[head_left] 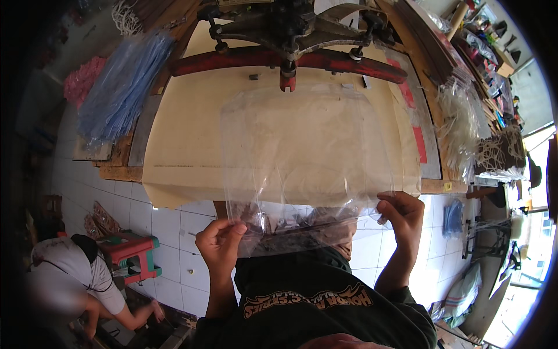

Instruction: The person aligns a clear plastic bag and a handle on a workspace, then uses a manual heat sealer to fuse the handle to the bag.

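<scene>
A clear plastic sheet, perhaps a bag, (308,145) spans between my two hands, its far part lying on the tan paper-covered table (186,134). My left hand (220,241) pinches its near left edge between thumb and fingers. At the near right edge, my right hand (401,212) grips the same plastic with thumb and bent fingers. The near part hangs past the table's front edge, in front of my dark shirt. Just beyond the sheet's far edge stands a press with a long red bar (232,62) across the table.
Blue plastic pieces (119,87) and a pink bundle (85,80) lie at the far left. Clear plastic strips (459,122) hang off the right side. Another person (81,273) bends low at the lower left, near a red and green stool (132,257).
</scene>
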### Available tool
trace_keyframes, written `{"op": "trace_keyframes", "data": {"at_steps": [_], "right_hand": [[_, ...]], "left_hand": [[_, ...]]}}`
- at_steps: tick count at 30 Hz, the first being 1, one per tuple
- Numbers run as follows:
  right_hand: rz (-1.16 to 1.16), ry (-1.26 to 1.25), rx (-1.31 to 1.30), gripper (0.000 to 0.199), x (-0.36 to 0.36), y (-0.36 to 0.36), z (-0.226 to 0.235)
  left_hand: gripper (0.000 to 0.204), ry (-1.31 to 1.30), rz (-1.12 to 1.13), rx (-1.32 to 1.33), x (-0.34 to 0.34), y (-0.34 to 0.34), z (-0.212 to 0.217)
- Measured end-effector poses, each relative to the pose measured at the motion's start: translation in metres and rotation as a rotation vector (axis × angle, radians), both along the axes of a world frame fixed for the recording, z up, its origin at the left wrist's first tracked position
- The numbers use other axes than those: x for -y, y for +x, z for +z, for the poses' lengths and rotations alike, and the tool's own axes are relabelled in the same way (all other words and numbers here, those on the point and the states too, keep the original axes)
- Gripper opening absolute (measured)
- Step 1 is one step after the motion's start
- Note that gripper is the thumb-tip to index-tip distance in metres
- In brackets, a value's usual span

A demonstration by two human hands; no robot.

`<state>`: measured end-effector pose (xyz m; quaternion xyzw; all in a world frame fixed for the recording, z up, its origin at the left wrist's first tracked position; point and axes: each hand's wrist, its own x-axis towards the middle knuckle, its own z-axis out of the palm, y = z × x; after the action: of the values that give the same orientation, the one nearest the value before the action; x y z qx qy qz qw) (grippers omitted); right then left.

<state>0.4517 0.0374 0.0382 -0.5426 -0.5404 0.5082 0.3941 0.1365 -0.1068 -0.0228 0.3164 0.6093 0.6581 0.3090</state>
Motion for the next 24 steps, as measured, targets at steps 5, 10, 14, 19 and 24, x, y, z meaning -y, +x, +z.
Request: {"op": "trace_keyframes", "data": {"at_steps": [5, 10, 14, 19, 24], "right_hand": [[-0.016, -0.022, 0.015, 0.018, -0.01, 0.001, 0.005], [-0.068, -0.055, -0.035, 0.018, -0.013, -0.007, 0.003], [-0.092, -0.065, -0.046, 0.02, -0.011, -0.011, 0.001], [-0.066, -0.085, -0.078, 0.018, -0.009, -0.012, -0.002], [-0.01, -0.07, -0.047, 0.022, -0.015, -0.021, 0.002]], "left_hand": [[0.015, -0.04, -0.022, 0.018, 0.001, 0.008, -0.002], [0.019, 0.042, -0.043, -0.081, -0.007, 0.004, 0.013], [0.019, 0.095, -0.069, -0.236, -0.017, -0.004, 0.028], [0.018, 0.023, -0.115, -0.291, -0.033, -0.02, 0.041], [0.019, -0.119, -0.158, -0.04, -0.051, -0.035, 0.046]]}}
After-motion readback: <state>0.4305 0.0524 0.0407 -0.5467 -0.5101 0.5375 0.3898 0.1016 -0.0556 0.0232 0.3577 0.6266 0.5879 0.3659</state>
